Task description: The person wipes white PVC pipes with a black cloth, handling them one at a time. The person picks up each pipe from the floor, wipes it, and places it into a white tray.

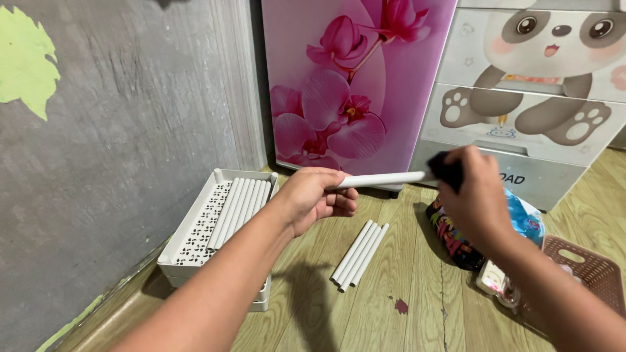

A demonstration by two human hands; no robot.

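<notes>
Wooden floor boards fill the lower part of the view, with a grey wall on the left and a pink flowered cabinet [355, 85] and a panda drawer unit [535, 85] behind. The left hand [313, 199] is closed around one end of a white tube [385, 179] and keeps it level above the floor. The right hand [476, 195] is closed on a dark cloth [447, 168] that wraps the other end of the tube, so the step in hand seems to be wiping it. The next move probably calls for sliding the cloth along the tube while the left grip stays firm. Both forearms reach forward, with the wrists slightly bent inward. Three more white tubes [358, 254] lie together on the floor below, and others rest in a white perforated tray [195, 241] near the wall. A brown basket [587, 261] stands at the right.
</notes>
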